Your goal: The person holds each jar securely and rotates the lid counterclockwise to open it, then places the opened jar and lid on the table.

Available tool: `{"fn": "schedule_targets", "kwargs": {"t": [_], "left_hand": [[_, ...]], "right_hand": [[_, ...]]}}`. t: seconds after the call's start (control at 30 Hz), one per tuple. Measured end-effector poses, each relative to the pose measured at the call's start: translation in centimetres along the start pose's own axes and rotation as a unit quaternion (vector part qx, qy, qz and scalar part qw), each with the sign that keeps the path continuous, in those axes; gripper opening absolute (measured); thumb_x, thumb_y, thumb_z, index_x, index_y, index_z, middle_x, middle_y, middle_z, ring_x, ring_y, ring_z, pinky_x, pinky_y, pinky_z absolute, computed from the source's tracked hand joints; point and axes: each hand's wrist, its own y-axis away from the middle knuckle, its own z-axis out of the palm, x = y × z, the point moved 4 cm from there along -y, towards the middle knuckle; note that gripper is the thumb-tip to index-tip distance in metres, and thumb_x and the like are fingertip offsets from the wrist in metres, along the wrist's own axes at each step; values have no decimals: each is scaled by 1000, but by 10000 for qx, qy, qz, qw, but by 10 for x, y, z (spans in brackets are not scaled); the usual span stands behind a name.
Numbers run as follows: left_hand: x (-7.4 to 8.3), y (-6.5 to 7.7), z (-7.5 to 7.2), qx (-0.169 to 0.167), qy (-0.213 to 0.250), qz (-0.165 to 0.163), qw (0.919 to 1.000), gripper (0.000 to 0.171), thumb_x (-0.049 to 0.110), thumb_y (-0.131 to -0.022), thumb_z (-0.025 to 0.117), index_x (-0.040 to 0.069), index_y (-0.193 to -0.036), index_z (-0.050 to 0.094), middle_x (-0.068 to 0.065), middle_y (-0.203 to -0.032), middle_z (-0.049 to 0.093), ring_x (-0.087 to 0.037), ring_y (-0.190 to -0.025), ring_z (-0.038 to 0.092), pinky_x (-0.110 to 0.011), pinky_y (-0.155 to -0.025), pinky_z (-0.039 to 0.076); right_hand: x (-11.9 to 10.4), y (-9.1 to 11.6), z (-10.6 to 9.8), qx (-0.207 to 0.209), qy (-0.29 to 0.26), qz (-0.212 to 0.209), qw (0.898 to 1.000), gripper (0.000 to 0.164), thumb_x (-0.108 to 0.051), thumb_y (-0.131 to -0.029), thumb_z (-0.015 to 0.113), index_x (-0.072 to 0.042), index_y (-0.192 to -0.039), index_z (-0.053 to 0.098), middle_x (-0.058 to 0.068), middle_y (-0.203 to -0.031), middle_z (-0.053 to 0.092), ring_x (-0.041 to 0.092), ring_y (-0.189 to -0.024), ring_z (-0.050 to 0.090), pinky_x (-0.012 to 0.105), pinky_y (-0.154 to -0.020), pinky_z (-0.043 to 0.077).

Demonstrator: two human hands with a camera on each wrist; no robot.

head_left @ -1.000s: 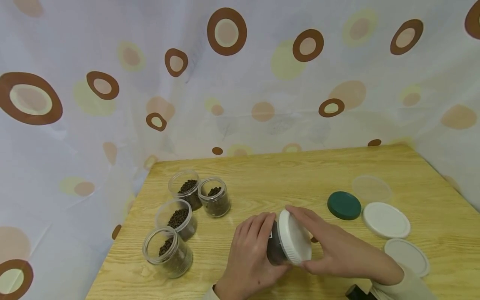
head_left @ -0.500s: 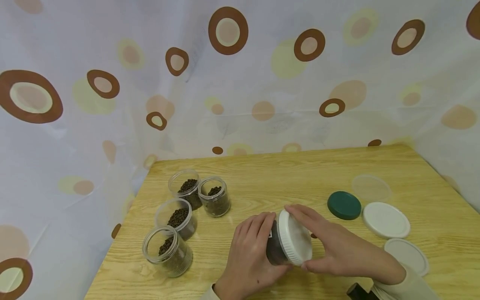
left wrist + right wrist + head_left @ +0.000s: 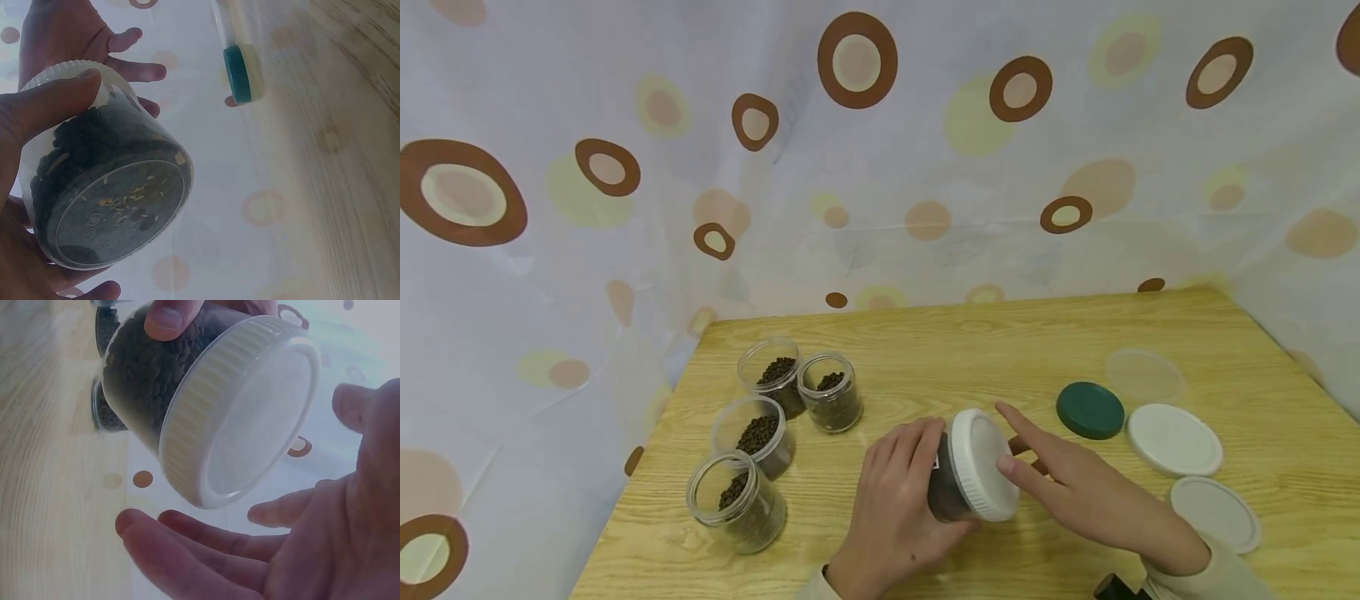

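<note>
My left hand (image 3: 895,500) grips a clear jar (image 3: 119,181) of dark beans or pellets, tilted so its white ribbed lid (image 3: 988,467) faces right. The lid sits on the jar's mouth. In the left wrist view the thumb lies across the jar's side, with pale bits showing through the base. My right hand (image 3: 1075,483) is beside the lid, fingers spread and apart from it, as the right wrist view shows. Left of the hands, several lidless jars stand on the table, among them a front jar (image 3: 737,504) and a small jar (image 3: 831,396), partly filled with dark pellets.
On the right of the wooden table (image 3: 955,350) lie a green lid (image 3: 1090,410), a white lid (image 3: 1174,439), a greyish lid (image 3: 1215,512) and a faint clear lid (image 3: 1145,377). A patterned curtain (image 3: 910,150) hangs behind and along the sides.
My right hand has let go of the white lid and moved slightly right, its fingers opening. The left hand still holds the jar, now turned a little with the lid facing more upward.
</note>
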Motion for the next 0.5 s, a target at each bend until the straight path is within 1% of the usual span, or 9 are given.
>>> {"fn": "schedule_targets", "kwargs": {"t": [0.13, 0.3, 0.37, 0.5], "left_hand": [[1, 0, 1, 19, -11, 10, 10000, 100, 58, -55, 88, 10, -136, 55, -4, -124, 65, -19, -111, 63, -39, -93, 54], [2, 0, 2, -61, -43, -51, 10000, 99, 58, -56, 88, 11, -136, 54, -4, -124, 65, -20, -112, 63, -39, -93, 54], [2, 0, 2, -100, -120, -69, 9999, 99, 60, -55, 87, 11, -136, 55, -3, -124, 65, -19, -113, 62, -38, -94, 53], [3, 0, 2, -166, -179, -90, 9997, 99, 61, -56, 87, 11, -135, 55, -3, -124, 65, -19, -113, 62, -37, -94, 54]], "right_hand": [[-2, -1, 1, 70, -18, 282, 9996, 64, -43, -104, 45, -16, -159, 24, 8, -123, 65, 11, -90, 61, 25, -68, 48], [-8, -5, 2, 130, -28, 542, 9984, 64, -47, -103, 45, -12, -155, 33, 7, -116, 65, 10, -81, 57, 25, -64, 45], [-9, -6, 2, 121, 25, 679, 9976, 65, -49, -102, 46, -12, -154, 35, 7, -115, 66, 11, -80, 57, 26, -65, 45], [-12, -10, 4, 125, 214, 751, 9969, 70, -53, -101, 46, -9, -154, 35, 3, -112, 66, 9, -76, 56, 27, -63, 45]]}}
